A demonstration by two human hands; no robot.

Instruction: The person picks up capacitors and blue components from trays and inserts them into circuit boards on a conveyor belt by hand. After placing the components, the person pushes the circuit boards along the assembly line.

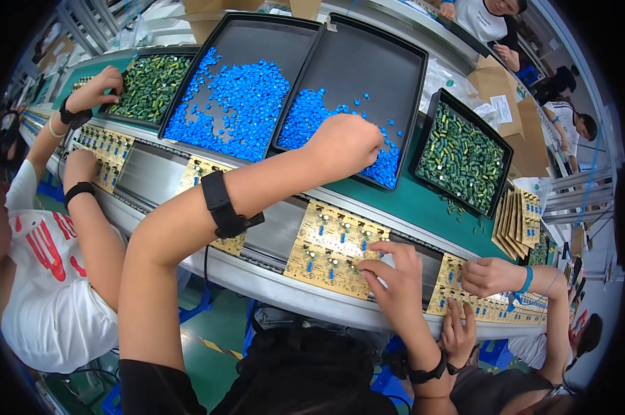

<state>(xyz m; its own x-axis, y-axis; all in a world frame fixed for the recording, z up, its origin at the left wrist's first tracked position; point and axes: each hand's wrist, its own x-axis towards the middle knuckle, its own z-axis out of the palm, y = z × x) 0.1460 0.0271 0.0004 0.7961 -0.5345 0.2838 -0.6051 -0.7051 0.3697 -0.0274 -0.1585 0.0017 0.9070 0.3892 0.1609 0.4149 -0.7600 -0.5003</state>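
Note:
My left hand (pixel 345 144) is over the right tray of small blue disc-shaped components (pixel 305 117), its fingers curled closed. Its fingertips face away, so whatever they hold is hidden. A black band circles that forearm. My right hand (pixel 399 280) is at the right edge of a tan circuit board (pixel 305 266) on the conveyor. Thumb and forefinger are apart there, the tips touching or just above the board by its upright blue parts. Blue, green and dark components stand in rows on this board.
Another blue-component tray (pixel 237 97) stands left. Trays of green cylindrical components (pixel 462 155) flank both. Stacked boards (pixel 516 221) lean at right, near a cardboard box (pixel 509 104). Co-workers' hands (pixel 492 277) work close on my right; another person's hands (pixel 105 86) are at left. The conveyor rail (pixel 271 252) crosses in front.

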